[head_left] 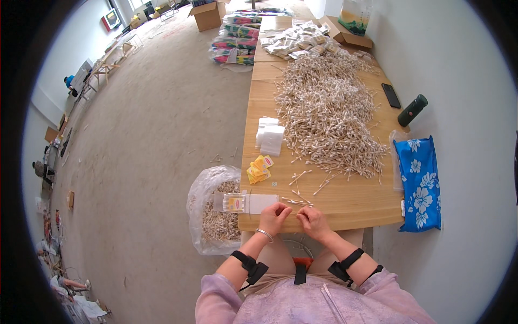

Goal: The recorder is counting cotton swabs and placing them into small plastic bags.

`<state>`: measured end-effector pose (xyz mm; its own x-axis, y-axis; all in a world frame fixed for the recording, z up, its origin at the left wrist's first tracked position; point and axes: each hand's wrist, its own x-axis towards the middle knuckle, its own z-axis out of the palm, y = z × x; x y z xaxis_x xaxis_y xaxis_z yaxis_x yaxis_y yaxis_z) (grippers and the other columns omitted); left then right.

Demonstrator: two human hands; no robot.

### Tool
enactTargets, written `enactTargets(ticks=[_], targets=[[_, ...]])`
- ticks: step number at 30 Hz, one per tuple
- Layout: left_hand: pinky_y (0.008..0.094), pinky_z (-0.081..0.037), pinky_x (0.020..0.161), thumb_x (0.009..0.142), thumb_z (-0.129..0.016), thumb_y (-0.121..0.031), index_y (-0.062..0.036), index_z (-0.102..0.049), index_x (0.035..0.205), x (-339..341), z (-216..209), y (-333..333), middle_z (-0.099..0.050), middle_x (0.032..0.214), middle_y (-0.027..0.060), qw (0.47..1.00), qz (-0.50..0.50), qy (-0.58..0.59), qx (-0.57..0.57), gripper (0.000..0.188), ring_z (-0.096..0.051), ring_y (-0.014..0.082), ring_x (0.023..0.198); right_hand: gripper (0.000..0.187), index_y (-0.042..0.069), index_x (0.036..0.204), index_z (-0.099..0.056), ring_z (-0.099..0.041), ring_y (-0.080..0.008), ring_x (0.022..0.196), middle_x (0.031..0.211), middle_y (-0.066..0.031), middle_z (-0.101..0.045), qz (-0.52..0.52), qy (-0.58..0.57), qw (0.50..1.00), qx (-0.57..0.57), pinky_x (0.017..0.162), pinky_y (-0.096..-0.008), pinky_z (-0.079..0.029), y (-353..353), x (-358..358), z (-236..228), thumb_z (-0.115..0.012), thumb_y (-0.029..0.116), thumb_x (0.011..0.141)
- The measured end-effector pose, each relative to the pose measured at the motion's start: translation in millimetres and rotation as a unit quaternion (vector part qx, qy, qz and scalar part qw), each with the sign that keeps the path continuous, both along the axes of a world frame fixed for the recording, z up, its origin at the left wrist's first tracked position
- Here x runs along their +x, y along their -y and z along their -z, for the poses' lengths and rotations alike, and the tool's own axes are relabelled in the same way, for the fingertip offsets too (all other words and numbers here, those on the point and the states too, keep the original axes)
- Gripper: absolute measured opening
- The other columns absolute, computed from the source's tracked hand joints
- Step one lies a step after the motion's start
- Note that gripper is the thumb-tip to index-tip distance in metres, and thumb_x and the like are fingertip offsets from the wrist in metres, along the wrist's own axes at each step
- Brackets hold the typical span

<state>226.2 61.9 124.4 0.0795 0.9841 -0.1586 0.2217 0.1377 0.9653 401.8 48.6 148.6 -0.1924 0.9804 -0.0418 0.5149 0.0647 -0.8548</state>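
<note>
My left hand [275, 217] and my right hand [314, 223] are close together at the table's near edge. Both have thumb and fingers pressed together; what they pinch, if anything, is too small to make out. A few loose cotton swabs [298, 202] lie just beyond them. Beside my left hand, a clear packet of cotton swabs with a yellow card [236, 203] sits at the table's left edge, partly over a white flat piece [263, 204]. Farther up are a small stack of yellow cards [259, 169] and clear plastic bags [270, 137].
A large heap of loose cotton swabs [329, 108] covers the table's middle, with filled packets [299, 40] behind. Along the right are a phone [390, 95], a dark green bottle [413, 110] and a blue flowered package [422, 183]. A plastic sack of swabs [199, 213] stands left.
</note>
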Motion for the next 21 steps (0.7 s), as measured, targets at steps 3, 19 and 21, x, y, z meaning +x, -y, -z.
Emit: enactTargets(ticks=[3, 19, 21], targets=[[0.0280, -0.048, 0.057, 0.080, -0.072, -0.015, -0.0027, -0.064, 0.082, -0.9, -9.4, -1.8, -0.063, 0.071, 0.0068, 0.986, 0.035, -0.115, 0.116, 0.015, -0.058, 0.0163, 0.059, 0.011, 0.005, 0.083, -0.061, -0.057, -0.0309, 0.081, 0.081, -0.0128, -0.058, -0.016, 0.100, 0.987, 0.125, 0.073, -0.0380, -0.047, -1.3, 6.0, 10.7, -0.066, 0.015, 0.080], [0.0411, -0.039, 0.097, 0.068, -0.072, -0.007, -0.0070, -0.058, 0.112, 8.2, -0.2, -15.8, -0.054, 0.118, 0.0107, 0.916, 0.072, -0.285, 0.273, 0.046, -0.048, 0.0298, 0.115, 0.028, 0.006, 0.103, -0.063, -0.050, -0.0288, 0.096, 0.098, -0.0090, -0.054, 0.016, 0.174, 0.970, 0.168, 0.085, -0.0387, -0.042, -28.9, -3.7, 20.3, -0.066, 0.009, 0.075], [0.0411, -0.040, 0.095, 0.070, -0.072, -0.008, -0.0070, -0.061, 0.106, 10.3, 1.4, -16.6, -0.056, 0.112, 0.0104, 0.920, 0.066, -0.264, 0.283, 0.037, -0.050, 0.0309, 0.111, 0.028, 0.007, 0.103, -0.063, -0.050, -0.0283, 0.097, 0.098, -0.0082, -0.055, 0.034, 0.177, 0.966, 0.186, 0.086, -0.0385, -0.042, -47.4, -0.6, 16.0, -0.065, 0.008, 0.075]])
